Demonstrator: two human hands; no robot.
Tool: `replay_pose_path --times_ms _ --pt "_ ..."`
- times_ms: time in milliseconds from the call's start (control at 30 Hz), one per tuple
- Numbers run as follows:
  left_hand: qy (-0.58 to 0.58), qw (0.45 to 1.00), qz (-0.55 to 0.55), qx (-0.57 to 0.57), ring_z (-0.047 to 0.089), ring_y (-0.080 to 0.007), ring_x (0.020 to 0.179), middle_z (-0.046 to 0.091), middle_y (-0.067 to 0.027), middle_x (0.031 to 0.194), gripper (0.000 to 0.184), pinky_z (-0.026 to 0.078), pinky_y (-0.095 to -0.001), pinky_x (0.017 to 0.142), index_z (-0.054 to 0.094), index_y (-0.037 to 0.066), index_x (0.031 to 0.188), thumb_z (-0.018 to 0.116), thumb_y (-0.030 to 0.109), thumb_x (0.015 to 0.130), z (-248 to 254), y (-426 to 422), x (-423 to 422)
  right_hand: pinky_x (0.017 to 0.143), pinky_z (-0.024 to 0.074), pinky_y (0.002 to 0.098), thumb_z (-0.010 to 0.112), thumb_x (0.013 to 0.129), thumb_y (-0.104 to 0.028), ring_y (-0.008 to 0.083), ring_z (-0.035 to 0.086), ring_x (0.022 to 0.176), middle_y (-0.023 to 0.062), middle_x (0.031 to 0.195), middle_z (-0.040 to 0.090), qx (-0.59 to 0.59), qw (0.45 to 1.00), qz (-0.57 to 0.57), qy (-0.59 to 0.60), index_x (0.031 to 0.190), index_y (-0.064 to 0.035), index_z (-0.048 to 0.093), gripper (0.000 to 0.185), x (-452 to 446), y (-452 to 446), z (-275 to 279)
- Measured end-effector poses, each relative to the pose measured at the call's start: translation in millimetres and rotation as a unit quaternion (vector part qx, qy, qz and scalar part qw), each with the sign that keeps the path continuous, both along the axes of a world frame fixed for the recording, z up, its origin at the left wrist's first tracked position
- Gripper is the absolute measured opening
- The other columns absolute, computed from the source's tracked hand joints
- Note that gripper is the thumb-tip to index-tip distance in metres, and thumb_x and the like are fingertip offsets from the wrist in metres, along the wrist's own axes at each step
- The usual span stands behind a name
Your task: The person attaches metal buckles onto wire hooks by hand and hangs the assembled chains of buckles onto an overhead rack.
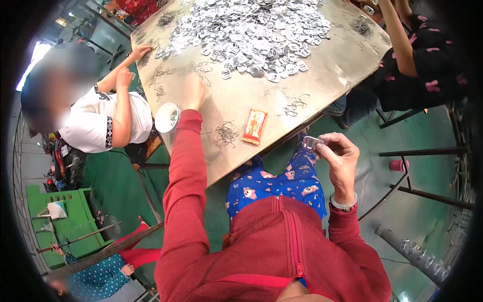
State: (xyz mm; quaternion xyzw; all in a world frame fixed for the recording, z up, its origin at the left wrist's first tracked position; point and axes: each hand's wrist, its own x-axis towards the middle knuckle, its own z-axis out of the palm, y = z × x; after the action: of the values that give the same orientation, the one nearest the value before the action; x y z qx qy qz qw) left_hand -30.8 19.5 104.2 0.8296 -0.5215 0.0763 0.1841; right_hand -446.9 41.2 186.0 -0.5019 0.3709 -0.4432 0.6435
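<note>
My right hand (342, 158) is closed in a pinch on a small silver metal buckle (311, 142), held above my lap, off the table's near edge. My left hand (194, 90) reaches over the table (236, 100), smeared by motion, so its fingers cannot be made out. Just beyond it lie thin bent wire pieces (200, 67). A white bowl (167, 118) with small things inside stands beside my left wrist. More bent wires lie in a bunch (227, 134) near the table edge. An orange-red packet (255, 127) rests to their right.
A large heap of silver buckles (256, 35) covers the far part of the table. Another wire bunch (294, 104) lies at right. One person in white (126, 116) sits at left; another in dark clothes (422, 65) is at right. Metal frame bars (427, 152) stand at right.
</note>
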Motion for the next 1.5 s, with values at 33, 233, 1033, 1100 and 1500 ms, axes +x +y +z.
replay_pose_path --times_ms 33,233,1033,1100,1500 --pt "-0.007 0.994 -0.038 -0.107 0.063 -0.0339 0.071 0.065 -0.02 0.079 0.014 0.048 -0.042 0.065 0.064 -0.003 0.09 0.056 0.006 0.082 -5 1 4 0.059 0.0474 0.0218 0.064 0.075 0.007 0.0113 0.058 0.063 0.0055 0.079 0.062 0.003 1.0 -0.007 0.005 0.09 0.0027 0.062 0.016 0 3 2" --pt "0.444 0.863 -0.196 -0.144 0.061 -0.0121 0.079 0.064 -0.0051 0.085 0.016 0.049 -0.0262 0.066 0.061 -0.002 0.097 0.058 0.012 0.089 67 47 -139 0.063 0.0487 0.0206 0.067 0.075 0.005 0.0083 0.059 0.068 0.0048 0.08 0.063 0.007 0.999 -0.04 0.019 0.09 0.0015 0.063 0.016 3 19 -1" --pt "0.388 0.846 -0.31 -0.196 0.059 -0.0277 0.095 0.062 -0.0151 0.101 0.011 0.046 -0.0352 0.082 0.055 0.001 0.089 0.063 0.004 0.081 78 62 -266 0.061 0.0465 0.0218 0.062 0.074 0.009 0.0106 0.059 0.071 0.008 0.083 0.063 0.009 1.0 -0.014 0.007 0.083 0.0045 0.061 0.011 12 -6 -7" --pt "0.384 0.848 -0.31 -0.193 0.059 -0.0282 0.095 0.062 -0.0152 0.101 0.012 0.045 -0.0354 0.083 0.055 0.001 0.089 0.064 0.005 0.081 80 62 -266 0.063 0.0468 0.0221 0.061 0.075 0.009 0.0111 0.059 0.072 0.0083 0.084 0.063 0.038 0.999 -0.014 -0.018 0.085 0.0047 0.061 0.011 11 -5 -10" --pt "0.288 0.888 -0.283 -0.219 0.057 -0.0291 0.096 0.061 -0.0138 0.102 0.008 0.043 -0.0373 0.085 0.06 0.002 0.082 0.065 0.003 0.075 98 82 -270 0.066 0.0479 0.0229 0.063 0.079 0.002 0.0121 0.059 0.072 0.0059 0.082 0.063 0.033 0.998 -0.005 -0.049 0.088 0.0039 0.061 0.01 7 13 -9"
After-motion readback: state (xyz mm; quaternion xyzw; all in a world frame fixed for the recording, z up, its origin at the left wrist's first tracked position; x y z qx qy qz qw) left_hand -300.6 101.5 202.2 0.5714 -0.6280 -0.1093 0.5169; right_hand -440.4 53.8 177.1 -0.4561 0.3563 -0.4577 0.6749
